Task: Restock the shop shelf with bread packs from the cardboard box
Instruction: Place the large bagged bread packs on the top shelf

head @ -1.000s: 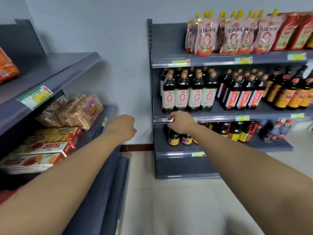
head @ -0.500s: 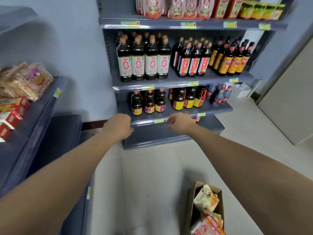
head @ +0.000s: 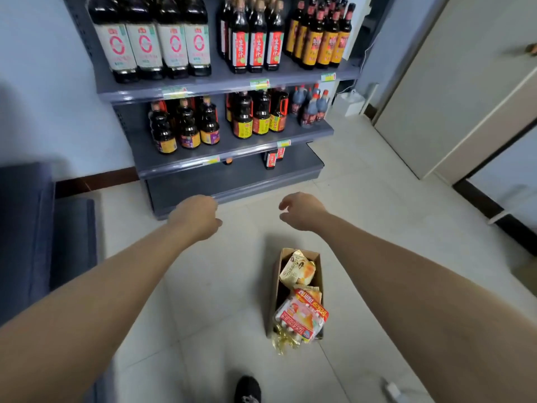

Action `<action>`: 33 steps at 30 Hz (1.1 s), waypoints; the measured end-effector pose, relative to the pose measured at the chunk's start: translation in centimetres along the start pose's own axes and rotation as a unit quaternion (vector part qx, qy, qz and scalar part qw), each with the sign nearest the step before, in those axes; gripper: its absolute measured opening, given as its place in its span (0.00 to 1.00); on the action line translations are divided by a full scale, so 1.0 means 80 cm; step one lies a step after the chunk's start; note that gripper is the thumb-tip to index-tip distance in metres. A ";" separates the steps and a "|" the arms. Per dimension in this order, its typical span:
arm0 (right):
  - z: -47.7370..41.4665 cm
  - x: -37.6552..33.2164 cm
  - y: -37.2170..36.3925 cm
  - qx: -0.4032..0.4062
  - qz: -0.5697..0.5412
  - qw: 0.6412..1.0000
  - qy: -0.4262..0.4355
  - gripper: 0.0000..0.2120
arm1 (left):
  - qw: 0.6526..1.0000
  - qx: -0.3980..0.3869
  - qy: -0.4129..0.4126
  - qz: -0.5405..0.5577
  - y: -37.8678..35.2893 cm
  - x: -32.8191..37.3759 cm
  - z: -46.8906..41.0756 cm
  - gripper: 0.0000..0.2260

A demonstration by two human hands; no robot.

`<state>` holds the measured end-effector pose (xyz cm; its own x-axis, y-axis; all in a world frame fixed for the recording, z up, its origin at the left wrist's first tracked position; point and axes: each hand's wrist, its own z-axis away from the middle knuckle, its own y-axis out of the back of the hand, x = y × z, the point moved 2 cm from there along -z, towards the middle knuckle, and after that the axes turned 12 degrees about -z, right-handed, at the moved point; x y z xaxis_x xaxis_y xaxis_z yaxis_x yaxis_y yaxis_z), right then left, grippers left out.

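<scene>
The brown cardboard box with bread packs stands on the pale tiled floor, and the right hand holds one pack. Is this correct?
No. In the head view the right hand holds nothing; the bread packs lie in the brown cardboard box on the pale tiled floor.

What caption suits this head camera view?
Empty left hand and right hand hover over a brown cardboard box of wrapped bread packs on pale floor tiles.
</scene>
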<state>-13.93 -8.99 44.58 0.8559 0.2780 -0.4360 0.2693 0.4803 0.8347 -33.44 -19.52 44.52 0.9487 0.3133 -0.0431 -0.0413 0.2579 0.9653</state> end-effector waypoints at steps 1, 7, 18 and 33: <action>0.008 0.014 -0.005 -0.003 0.002 1.000 -0.005 0.17 | 1.000 -0.007 -0.006 0.002 -0.011 0.012 0.003 0.17; 0.031 0.089 -0.030 -0.037 0.021 0.999 -0.018 0.17 | 0.999 -0.051 -0.014 0.010 -0.064 0.071 0.016 0.17; -0.009 0.186 -0.040 -0.119 0.058 0.988 0.076 0.16 | 0.986 -0.083 0.099 0.105 -0.132 0.186 0.025 0.16; -0.045 0.275 -0.125 -0.242 0.196 0.941 0.129 0.16 | 0.965 -0.161 0.160 0.134 -0.261 0.252 0.040 0.15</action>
<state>0.63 -4.70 25.47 0.6943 0.6766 -0.2452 -0.3321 0.6035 0.7249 -12.47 -21.54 24.36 0.7466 0.6615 0.0702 -0.4163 0.3823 0.8249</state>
